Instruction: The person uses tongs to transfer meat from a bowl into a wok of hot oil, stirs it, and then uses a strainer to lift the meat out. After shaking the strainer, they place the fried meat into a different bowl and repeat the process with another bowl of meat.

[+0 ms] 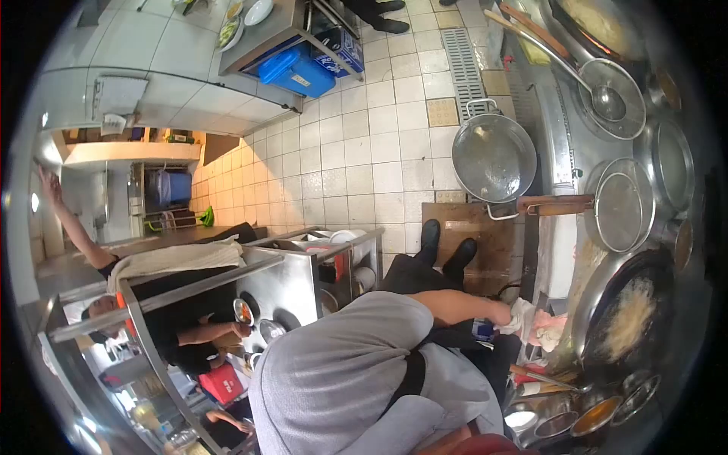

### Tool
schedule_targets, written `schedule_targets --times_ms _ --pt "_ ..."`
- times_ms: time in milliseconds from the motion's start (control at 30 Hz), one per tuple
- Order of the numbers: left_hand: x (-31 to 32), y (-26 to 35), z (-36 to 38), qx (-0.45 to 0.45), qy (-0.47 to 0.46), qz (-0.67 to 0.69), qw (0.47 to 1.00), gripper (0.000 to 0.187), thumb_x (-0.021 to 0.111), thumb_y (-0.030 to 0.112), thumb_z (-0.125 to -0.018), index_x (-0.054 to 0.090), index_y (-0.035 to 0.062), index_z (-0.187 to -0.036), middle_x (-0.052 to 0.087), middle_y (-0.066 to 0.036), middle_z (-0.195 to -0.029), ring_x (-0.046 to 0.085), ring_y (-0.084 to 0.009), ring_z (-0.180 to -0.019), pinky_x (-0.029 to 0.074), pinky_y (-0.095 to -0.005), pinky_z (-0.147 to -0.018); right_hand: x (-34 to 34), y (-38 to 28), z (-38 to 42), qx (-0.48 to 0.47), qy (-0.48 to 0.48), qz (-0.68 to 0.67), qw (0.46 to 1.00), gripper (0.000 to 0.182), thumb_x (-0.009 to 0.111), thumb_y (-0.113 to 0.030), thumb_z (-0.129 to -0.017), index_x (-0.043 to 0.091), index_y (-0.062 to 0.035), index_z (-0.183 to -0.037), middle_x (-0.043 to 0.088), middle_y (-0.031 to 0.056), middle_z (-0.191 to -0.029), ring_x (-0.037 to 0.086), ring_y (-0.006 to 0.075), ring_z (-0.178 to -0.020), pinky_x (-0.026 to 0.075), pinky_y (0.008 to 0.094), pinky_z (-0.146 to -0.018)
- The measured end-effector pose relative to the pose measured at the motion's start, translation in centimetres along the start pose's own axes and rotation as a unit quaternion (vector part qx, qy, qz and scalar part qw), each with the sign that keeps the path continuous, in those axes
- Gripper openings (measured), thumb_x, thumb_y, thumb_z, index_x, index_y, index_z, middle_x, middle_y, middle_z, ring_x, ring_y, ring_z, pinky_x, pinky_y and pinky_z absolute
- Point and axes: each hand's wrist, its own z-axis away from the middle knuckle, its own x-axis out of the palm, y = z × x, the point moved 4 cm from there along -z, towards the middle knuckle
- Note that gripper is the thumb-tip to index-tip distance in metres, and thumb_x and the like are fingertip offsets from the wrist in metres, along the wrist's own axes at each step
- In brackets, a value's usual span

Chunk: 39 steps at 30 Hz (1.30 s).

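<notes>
Head view hides the wearer's hands; a co-worker's hand (503, 313) clenches a cloth (525, 317), best kept bunched against the wok (658, 270) just beyond its fingers.

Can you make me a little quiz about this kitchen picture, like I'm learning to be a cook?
1. True or false: the hand grips a white cloth at the edge of the stove.
2. Which empty thing sits beside the stove? A) big silver pan B) kettle C) basket
3. Fill in: the bin under the steel table is ____.
Key: 1 true; 2 A; 3 blue.
</notes>
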Motion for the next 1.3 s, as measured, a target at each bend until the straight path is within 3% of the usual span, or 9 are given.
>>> schedule_targets --times_ms 33,67,167,200,300,500,767,1067,1300 --pt "4.7 -1.6 -4.3 0.023 -0.037 -0.025 0.999 0.035 0.056 0.029 -0.083 0.078 0.0016 -0.085 0.075 -0.023 -0.090 0.074 -0.0354 -0.080 0.059 -0.0473 -0.071 0.2 -0.1 0.5 0.005 -0.008 0.013 1.000 0.041 0.063 -0.014 -0.097 0.055 -0.0027 -0.136 0.064 0.0129 -0.132 0.061 0.0302 -0.122 0.050 0.0477 -0.102" --pt "-1.4 2.5 2.0 -0.103 -0.015 0.096 0.990 0.036 0.059 0.029 -0.084 0.077 -0.0004 -0.091 0.075 -0.023 -0.098 0.075 -0.0309 -0.091 0.058 -0.0453 -0.080 0.0 -0.3 0.6 0.009 -0.017 0.026 0.999 0.042 0.063 -0.014 -0.097 0.055 -0.0033 -0.136 0.064 0.0126 -0.132 0.061 0.0302 -0.122 0.050 0.0476 -0.102" --pt "-12.2 9.0 11.1 -0.066 0.084 0.044 0.993 0.040 0.064 0.025 -0.083 0.072 -0.0062 -0.107 0.072 -0.028 -0.103 0.073 -0.0312 -0.100 0.057 -0.0447 -0.086 0.0 -0.6 1.4 0.023 -0.049 0.068 0.996 0.043 0.064 -0.016 -0.096 0.056 -0.0050 -0.137 0.064 0.0120 -0.131 0.061 0.0304 -0.121 0.051 0.0474 -0.100" --pt "-12.1 8.0 11.4 -0.095 0.245 -0.050 0.964 0.051 0.069 0.018 -0.079 0.062 -0.0091 -0.122 0.070 -0.032 -0.103 0.071 -0.0379 -0.102 0.056 -0.0469 -0.089 0.2 -0.6 1.8 0.029 -0.063 0.084 0.994 0.043 0.064 -0.017 -0.096 0.056 -0.0055 -0.137 0.065 0.0117 -0.131 0.062 0.0304 -0.121 0.051 0.0473 -0.099" --pt "-14.1 7.8 10.3 -0.024 0.275 -0.064 0.959 0.055 0.069 0.020 -0.084 0.058 -0.0019 -0.133 0.069 -0.033 -0.099 0.070 -0.0406 -0.103 0.055 -0.0489 -0.090 0.8 -0.8 3.0 0.038 -0.115 0.135 0.984 0.044 0.065 -0.018 -0.096 0.056 -0.0072 -0.138 0.065 0.0111 -0.130 0.062 0.0305 -0.120 0.052 0.0470 -0.098" --pt "-12.1 10.4 9.2 -0.107 -0.062 0.018 0.992 0.029 0.074 0.016 -0.079 0.078 0.0009 -0.103 0.075 -0.021 -0.106 0.073 -0.0346 -0.096 0.059 -0.0446 -0.082 1.1 -1.6 6.1 0.048 -0.220 0.224 0.948 0.046 0.066 -0.021 -0.096 0.056 -0.0106 -0.139 0.066 0.0097 -0.129 0.063 0.0308 -0.119 0.054 0.0466 -0.094" --pt "-8.4 8.2 3.6 -0.050 0.080 -0.101 0.990 0.019 0.075 0.012 -0.073 0.081 0.0054 -0.090 0.077 -0.017 -0.097 0.074 -0.0333 -0.092 0.059 -0.0468 -0.078 -1.0 -3.0 5.7 0.037 -0.160 0.201 0.966 0.047 0.066 -0.024 -0.096 0.057 -0.0125 -0.140 0.066 0.0091 -0.128 0.063 0.0311 -0.118 0.055 0.0470 -0.093" --pt "-7.8 9.7 4.0 -0.068 -0.052 -0.086 0.993 0.027 0.077 0.015 -0.072 0.081 0.0121 -0.098 0.077 -0.013 -0.104 0.074 -0.0329 -0.096 0.058 -0.0462 -0.079 -1.2 -2.5 0.6 0.034 -0.055 0.123 0.990 0.046 0.064 -0.026 -0.097 0.057 -0.0129 -0.141 0.067 0.0093 -0.128 0.063 0.0314 -0.119 0.054 0.0482 -0.094" --pt "-10.8 11.4 8.2 -0.027 0.024 -0.121 0.992 0.030 0.076 0.024 -0.075 0.080 0.0062 -0.099 0.076 -0.016 -0.103 0.074 -0.0288 -0.097 0.058 -0.0434 -0.081 -0.9 -2.4 -1.6 0.026 -0.025 0.115 0.993 0.046 0.063 -0.027 -0.098 0.057 -0.0132 -0.141 0.067 0.0094 -0.128 0.063 0.0317 -0.119 0.054 0.0492 -0.095"
